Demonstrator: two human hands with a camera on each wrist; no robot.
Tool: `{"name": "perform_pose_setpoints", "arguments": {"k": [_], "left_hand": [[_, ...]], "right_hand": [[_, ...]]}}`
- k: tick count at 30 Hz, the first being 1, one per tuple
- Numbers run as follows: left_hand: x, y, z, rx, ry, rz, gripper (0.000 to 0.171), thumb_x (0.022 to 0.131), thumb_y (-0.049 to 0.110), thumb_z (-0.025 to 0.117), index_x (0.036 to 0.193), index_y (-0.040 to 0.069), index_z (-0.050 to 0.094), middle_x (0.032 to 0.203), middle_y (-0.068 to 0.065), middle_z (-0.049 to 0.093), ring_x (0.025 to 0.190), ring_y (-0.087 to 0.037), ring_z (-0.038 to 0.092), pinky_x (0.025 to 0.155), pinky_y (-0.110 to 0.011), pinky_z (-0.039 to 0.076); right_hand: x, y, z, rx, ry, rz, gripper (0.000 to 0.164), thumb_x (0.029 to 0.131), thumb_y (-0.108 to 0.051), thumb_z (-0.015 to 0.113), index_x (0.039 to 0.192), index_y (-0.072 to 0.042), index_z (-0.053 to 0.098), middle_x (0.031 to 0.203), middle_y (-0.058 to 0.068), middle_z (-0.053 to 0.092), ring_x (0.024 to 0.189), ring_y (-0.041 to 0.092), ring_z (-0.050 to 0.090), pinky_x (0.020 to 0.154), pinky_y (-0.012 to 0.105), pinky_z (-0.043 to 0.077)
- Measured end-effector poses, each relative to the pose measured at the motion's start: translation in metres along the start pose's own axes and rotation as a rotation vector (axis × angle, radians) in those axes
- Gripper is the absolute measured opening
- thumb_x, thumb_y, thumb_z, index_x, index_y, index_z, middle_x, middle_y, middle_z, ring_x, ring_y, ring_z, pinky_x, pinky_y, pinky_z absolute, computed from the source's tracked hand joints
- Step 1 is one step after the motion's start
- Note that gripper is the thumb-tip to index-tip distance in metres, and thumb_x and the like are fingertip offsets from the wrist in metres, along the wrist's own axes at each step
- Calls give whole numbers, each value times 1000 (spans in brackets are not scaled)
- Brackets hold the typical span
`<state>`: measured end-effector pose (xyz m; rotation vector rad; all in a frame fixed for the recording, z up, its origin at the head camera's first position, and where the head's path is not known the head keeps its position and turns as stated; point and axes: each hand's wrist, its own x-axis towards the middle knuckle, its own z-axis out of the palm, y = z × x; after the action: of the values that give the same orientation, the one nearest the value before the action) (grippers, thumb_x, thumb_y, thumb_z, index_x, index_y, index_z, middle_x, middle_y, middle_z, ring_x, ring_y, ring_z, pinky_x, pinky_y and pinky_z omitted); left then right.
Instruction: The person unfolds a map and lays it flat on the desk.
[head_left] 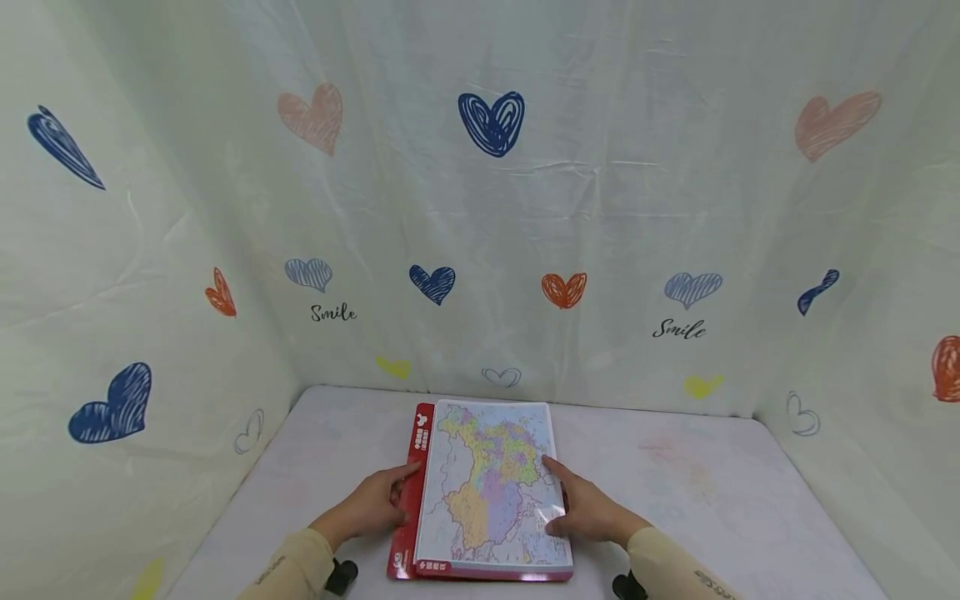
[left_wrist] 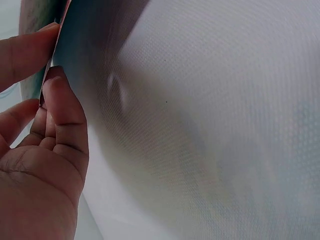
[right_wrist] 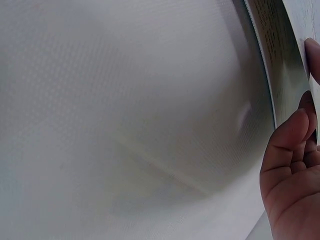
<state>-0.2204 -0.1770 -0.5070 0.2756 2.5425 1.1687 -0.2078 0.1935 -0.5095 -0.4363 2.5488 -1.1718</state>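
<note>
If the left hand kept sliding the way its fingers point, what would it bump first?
Probably nothing new: the left hand already touches the map book's red edge. It would just push against that.

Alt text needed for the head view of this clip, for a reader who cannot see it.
Two hands hold a map book lying on a white table: the left hand rests on its red left edge and the right hand on its right edge. White curtains printed with coloured hearts and the word "Smile" enclose the table.
</note>
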Motion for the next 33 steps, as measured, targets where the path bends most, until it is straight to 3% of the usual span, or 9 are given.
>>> {"name": "perform_pose_setpoints", "arguments": {"k": [9, 18, 26, 33], "left_hand": [[-1, -1, -2, -16, -7, 15, 85, 74, -3, 81, 150, 3, 43, 99, -5, 55, 87, -21, 51, 65, -33, 48], [-4, -3, -5, -19, -16, -10, 85, 74, -5, 80, 150, 4, 43, 106, -7, 57, 88, -22, 53, 68, -34, 52], [-6, -8, -8, -3, -11, -5, 85, 72, -6, 80, 149, 2, 44, 111, -10, 57, 88, -22, 53, 68, -35, 51], [-6, -12, -10, 36, 2, -17, 83, 73, -6, 80, 148, 3, 45, 110, -10, 57, 87, -22, 52, 66, -35, 49]], "right_hand": [[-2, 5, -7, -80, 30, 38, 106, 71, -11, 89, 156, -4, 26, 148, 32, 39, 135, 48, 38, 109, 61, 28], [-6, 9, -14, -73, 23, 94, 106, 71, -11, 89, 157, -6, 26, 150, 31, 36, 137, 50, 33, 110, 62, 25], [-12, 12, -21, -106, 17, 70, 105, 71, -9, 88, 156, -4, 25, 146, 33, 40, 132, 47, 41, 108, 63, 28], [-15, 16, -29, -135, 22, 99, 104, 70, -8, 88, 156, -4, 28, 146, 30, 42, 131, 46, 43, 108, 62, 29]]}}
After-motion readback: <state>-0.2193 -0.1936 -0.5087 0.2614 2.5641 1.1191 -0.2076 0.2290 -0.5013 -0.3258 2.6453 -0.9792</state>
